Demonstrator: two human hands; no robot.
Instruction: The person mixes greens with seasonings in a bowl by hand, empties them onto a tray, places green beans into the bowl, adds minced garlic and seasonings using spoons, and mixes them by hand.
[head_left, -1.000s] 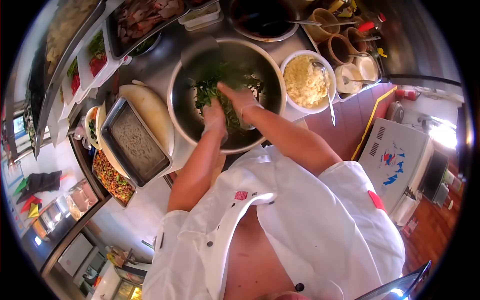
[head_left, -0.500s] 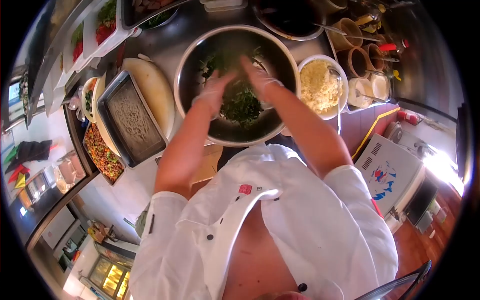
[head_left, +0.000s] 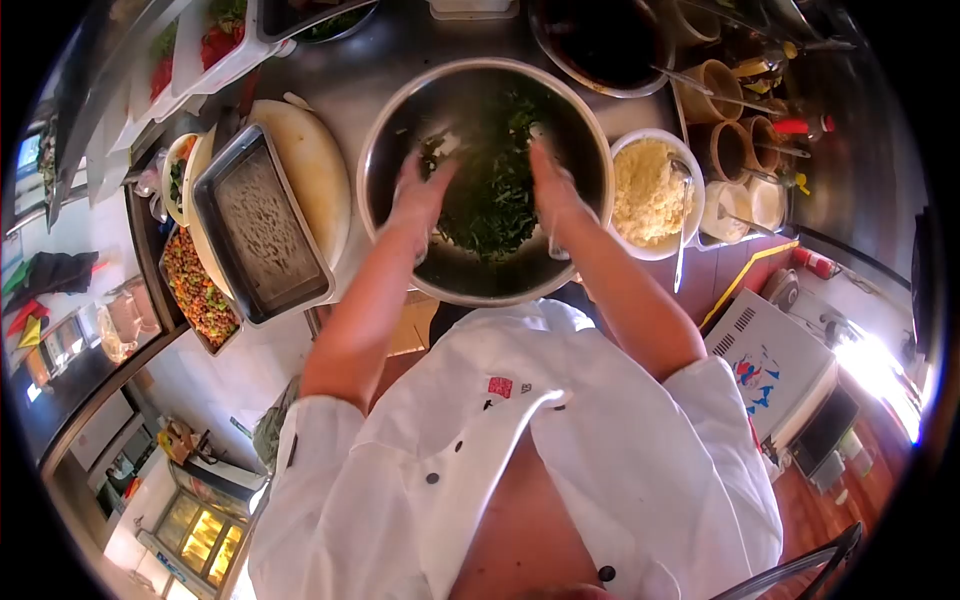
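Observation:
Chopped dark greens (head_left: 492,205) lie in a large steel bowl (head_left: 587,130), with some white bits among them. My left hand (head_left: 420,198), in a clear glove, is inside the bowl at the left of the greens, thumb and fingers apart. Across from it, my right hand (head_left: 556,190), also gloved, is at the right side of the greens with its fingers stretched out. Neither hand grips anything visible. The fingertips are slightly blurred.
Right of the bowl stands a white bowl of minced pale food (head_left: 648,190) with a spoon. A dark tray (head_left: 262,225) rests on a round board (head_left: 320,180) at left. Above are a pan of dark liquid (head_left: 600,40) and seasoning cups (head_left: 728,145).
My hands were together in the greens and have moved apart to opposite sides of them. The greens now spread along the middle of the bowl. The view has shifted a little.

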